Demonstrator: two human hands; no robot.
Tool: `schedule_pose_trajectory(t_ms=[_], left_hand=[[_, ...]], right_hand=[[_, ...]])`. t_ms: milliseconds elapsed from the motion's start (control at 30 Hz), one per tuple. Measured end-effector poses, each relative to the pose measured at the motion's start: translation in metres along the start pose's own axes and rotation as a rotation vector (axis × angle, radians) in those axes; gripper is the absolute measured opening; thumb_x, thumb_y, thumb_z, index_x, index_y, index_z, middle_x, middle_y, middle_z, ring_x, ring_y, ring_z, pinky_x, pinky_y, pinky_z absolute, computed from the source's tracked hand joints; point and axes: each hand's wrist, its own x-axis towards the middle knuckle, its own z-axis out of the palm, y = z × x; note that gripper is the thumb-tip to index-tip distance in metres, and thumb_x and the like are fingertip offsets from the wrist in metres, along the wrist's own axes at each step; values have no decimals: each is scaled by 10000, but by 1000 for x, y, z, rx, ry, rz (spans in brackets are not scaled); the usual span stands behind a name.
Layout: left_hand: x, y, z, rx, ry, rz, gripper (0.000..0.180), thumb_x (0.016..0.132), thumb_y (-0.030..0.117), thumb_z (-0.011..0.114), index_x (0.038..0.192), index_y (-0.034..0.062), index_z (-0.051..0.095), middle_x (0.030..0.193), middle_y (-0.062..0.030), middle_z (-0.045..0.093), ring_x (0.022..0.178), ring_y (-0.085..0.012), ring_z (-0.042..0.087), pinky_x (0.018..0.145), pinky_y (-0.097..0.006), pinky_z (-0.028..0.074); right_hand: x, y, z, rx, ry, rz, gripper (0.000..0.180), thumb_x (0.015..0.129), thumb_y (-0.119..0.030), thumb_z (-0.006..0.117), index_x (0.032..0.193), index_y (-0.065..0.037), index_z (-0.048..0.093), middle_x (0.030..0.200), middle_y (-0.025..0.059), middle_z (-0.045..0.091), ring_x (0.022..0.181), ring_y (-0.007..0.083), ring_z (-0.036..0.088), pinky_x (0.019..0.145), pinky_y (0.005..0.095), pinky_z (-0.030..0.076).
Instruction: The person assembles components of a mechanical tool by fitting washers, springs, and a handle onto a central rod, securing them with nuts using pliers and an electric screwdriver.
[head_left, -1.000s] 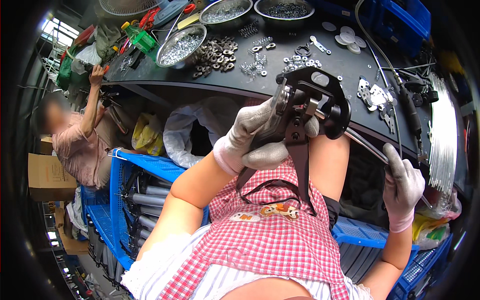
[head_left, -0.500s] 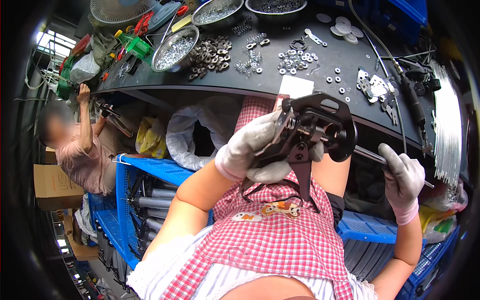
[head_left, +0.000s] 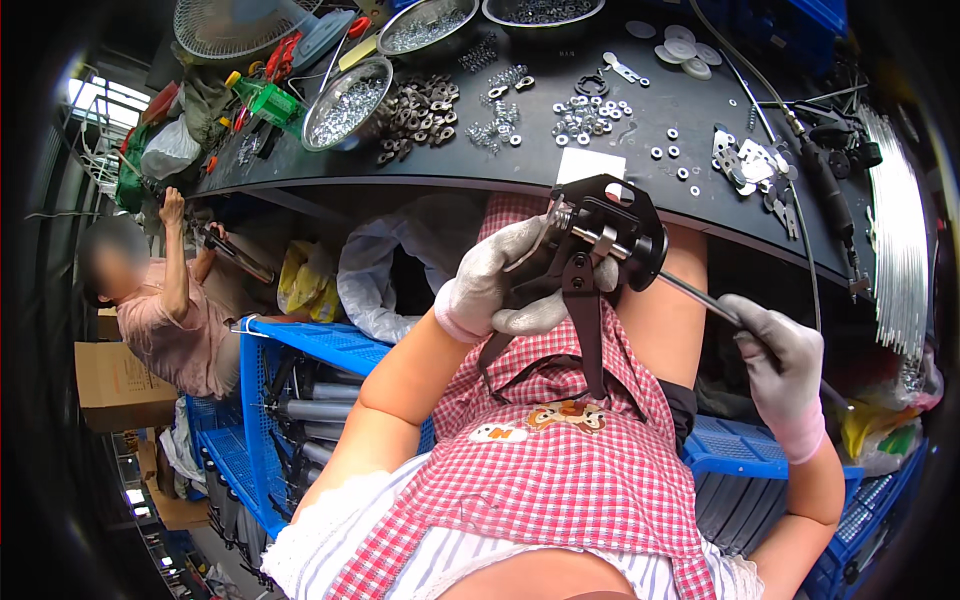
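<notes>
My left hand (head_left: 500, 280), in a pale work glove, is closed round a black metal bracket assembly (head_left: 578, 262) above my lap. The assembly has a perforated plate, a round black disc, a spring at its left side and two legs pointing down. A thin metal rod (head_left: 697, 298) runs from the disc toward the lower right. My right hand (head_left: 780, 350), also gloved, grips that rod with the fingers wrapped round it. The rod's far end shows past my right hand. Whether the rod enters the disc's centre is hard to make out.
The black workbench (head_left: 420, 170) bears metal bowls (head_left: 348, 105) of small parts, piles of clips (head_left: 425, 115), springs, washers, flat plates (head_left: 750, 165) and a bundle of rods (head_left: 893, 240). Blue crates (head_left: 330, 345) with grey tubes stand either side. Another person (head_left: 175, 310) works at the left.
The assembly has turned slightly and shifted left. My right hand and the rod have moved left and a little down. My left hand keeps its hold.
</notes>
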Motion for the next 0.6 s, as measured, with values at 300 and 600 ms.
schedule_pose_trajectory(t_ms=[300,600], left_hand=[[-1,-2,-10,-165,26,-67,571,986,436,389,1357,4,426,1096,-245,601,323,-63,350,269,-158,244],[-10,-7,-25,-321,-141,-91,504,992,330,327,1357,6,457,1211,-256,582,526,-113,532,449,-183,407]], right_hand=[[-12,-15,5,-621,189,-256,498,732,-54,704,1216,-155,647,578,11,378,450,159,468,434,315,365],[8,-26,-20,490,-366,543,321,838,3,575,1148,14,654,600,3,501,533,49,418,508,231,388]])
